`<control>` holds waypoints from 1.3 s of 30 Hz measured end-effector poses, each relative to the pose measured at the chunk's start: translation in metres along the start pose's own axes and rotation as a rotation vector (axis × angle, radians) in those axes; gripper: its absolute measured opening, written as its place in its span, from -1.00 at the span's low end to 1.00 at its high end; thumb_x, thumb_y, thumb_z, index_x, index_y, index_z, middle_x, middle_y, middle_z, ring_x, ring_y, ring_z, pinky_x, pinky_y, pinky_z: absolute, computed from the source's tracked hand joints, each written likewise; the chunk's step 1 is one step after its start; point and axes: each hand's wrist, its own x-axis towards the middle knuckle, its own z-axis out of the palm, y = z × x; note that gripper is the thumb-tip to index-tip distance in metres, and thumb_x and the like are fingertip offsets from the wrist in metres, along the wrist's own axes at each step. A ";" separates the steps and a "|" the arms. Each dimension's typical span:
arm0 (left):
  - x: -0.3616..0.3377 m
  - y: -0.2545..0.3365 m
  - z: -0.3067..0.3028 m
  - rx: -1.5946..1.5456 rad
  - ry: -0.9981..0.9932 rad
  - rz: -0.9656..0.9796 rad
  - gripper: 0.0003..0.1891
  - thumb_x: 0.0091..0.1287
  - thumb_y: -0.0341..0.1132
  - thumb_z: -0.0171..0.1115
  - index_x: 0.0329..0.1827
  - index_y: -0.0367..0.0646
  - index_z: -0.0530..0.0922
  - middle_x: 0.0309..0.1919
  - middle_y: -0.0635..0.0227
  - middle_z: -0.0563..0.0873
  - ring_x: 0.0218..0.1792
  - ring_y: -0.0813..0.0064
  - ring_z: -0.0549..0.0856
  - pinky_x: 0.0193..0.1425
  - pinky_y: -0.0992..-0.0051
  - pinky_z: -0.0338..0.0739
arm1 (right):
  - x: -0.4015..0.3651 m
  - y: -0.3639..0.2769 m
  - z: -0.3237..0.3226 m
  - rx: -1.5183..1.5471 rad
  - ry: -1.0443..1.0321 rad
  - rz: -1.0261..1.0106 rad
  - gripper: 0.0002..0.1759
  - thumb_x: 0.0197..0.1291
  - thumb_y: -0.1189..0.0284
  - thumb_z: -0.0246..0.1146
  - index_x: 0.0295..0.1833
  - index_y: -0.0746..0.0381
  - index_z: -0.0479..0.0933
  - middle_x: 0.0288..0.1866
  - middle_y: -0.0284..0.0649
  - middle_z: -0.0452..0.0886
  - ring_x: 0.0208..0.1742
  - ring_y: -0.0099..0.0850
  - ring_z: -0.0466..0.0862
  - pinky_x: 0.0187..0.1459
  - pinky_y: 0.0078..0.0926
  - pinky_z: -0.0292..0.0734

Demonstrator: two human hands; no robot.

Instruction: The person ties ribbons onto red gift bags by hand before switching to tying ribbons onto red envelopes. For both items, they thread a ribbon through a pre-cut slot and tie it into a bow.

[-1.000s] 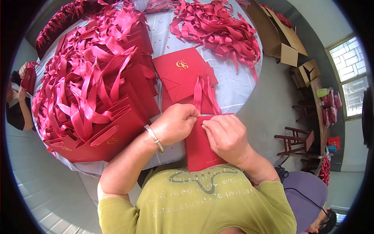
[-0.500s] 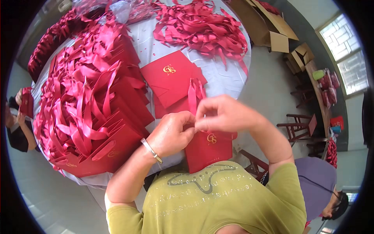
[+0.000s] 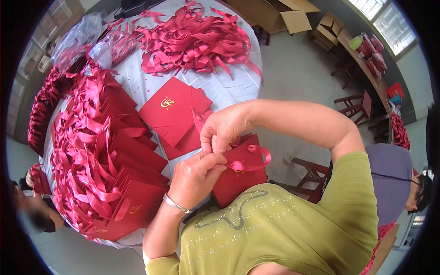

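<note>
A red gift bag (image 3: 243,176) with a gold emblem stands against the front of my green shirt. A pink-red ribbon (image 3: 262,153) loops out at its top and hangs over its face. My left hand (image 3: 196,174), with a silver bangle at the wrist, pinches ribbon at the bag's upper edge. Just above it, my right hand (image 3: 224,128) is closed with its fingertips on the ribbon; the exact grip is hidden behind the fingers. Beyond my hands, flat red bags (image 3: 167,110) lie stacked on the table.
Rows of ribboned red bags (image 3: 105,156) fill the table's left side. A heap of loose ribbons (image 3: 197,41) lies at the back of the white tablecloth (image 3: 133,68), near clear plastic bags (image 3: 82,39). Cardboard boxes (image 3: 275,16) and a wooden stool (image 3: 309,176) stand around. Other people sit left and right.
The view has turned, shifting the table leftward. My right hand has moved down closer to my left, and a ribbon loop now shows across the bag's front.
</note>
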 end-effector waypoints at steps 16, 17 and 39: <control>0.002 0.004 0.000 0.053 -0.044 -0.042 -0.81 0.12 -0.53 0.47 -0.20 -0.16 0.72 -0.45 0.34 0.68 -0.62 0.62 0.53 -0.50 0.55 0.43 | 0.010 0.020 0.005 0.175 0.085 -0.049 -0.59 -0.08 0.61 0.40 -0.03 0.33 0.56 -0.39 -0.35 0.61 -0.46 -0.62 0.49 -0.48 -0.63 0.31; 0.001 0.002 0.002 0.067 -0.036 -0.032 -0.80 0.12 -0.53 0.47 -0.20 -0.15 0.72 -0.45 0.35 0.68 -0.63 0.62 0.52 -0.50 0.55 0.43 | 0.010 0.019 0.005 0.169 0.090 -0.036 -0.58 -0.07 0.61 0.40 -0.02 0.34 0.54 -0.38 -0.34 0.61 -0.46 -0.61 0.49 -0.47 -0.63 0.32; 0.001 -0.005 0.002 0.028 -0.050 -0.050 -0.87 0.19 -0.48 0.45 -0.21 -0.17 0.72 -0.45 0.31 0.67 -0.53 0.46 0.63 -0.39 0.48 0.52 | 0.007 0.025 0.018 0.135 0.274 -0.167 -0.67 -0.07 0.59 0.49 -0.18 0.28 0.54 -0.42 -0.35 0.57 -0.49 -0.64 0.47 -0.49 -0.60 0.32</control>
